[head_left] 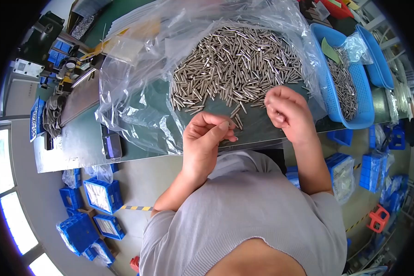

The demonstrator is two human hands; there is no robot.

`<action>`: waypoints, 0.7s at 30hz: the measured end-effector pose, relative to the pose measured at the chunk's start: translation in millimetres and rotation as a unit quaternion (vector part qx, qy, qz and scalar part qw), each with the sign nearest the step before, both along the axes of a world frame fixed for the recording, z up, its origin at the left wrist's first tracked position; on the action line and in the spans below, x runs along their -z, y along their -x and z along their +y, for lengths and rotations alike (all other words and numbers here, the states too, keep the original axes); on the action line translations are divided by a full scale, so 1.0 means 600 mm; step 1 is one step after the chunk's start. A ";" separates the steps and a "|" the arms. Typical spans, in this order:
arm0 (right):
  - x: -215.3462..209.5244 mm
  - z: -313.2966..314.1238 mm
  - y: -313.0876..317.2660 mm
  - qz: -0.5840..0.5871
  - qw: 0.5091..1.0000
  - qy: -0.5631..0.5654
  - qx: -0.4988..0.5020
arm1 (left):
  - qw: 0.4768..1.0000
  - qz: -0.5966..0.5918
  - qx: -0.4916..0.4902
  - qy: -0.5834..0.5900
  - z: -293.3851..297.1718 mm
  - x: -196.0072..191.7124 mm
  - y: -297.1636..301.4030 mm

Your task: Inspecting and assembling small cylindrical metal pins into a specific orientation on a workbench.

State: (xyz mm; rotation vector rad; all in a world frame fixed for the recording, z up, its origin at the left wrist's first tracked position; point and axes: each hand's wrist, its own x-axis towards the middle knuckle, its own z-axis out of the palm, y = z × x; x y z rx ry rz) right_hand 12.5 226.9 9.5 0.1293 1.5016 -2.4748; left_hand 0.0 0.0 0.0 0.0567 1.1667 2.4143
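Note:
A big heap of short metal pins (237, 62) lies on the green table (78, 138) over clear plastic bags (142, 73). My left hand (207, 140) is at the near edge of the heap, fingers curled, with a pin pinched between thumb and forefinger near its tip. My right hand (287, 112) hovers at the heap's right near edge, fingers bunched around a few pins. Loose pins (237, 115) lie between the two hands.
A blue perforated basket (363, 92) with more pins and a plastic bag stands at the right, a second blue basket (377, 55) behind it. A dark phone (112, 145) lies near the table's front edge. Blue bins (101, 195) sit on the floor.

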 end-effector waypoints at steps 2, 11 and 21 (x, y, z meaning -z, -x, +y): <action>-0.009 -0.040 0.008 0.157 0.912 -0.374 0.064 | 1.000 0.004 -0.009 0.008 0.002 -0.003 0.001; -0.009 -0.078 0.030 0.292 0.667 -0.685 0.016 | 1.000 -0.010 -0.015 0.002 -0.011 -0.006 0.002; -0.008 -0.067 0.027 0.297 0.647 -0.702 -0.009 | 1.000 -0.007 -0.014 0.002 -0.007 -0.006 0.002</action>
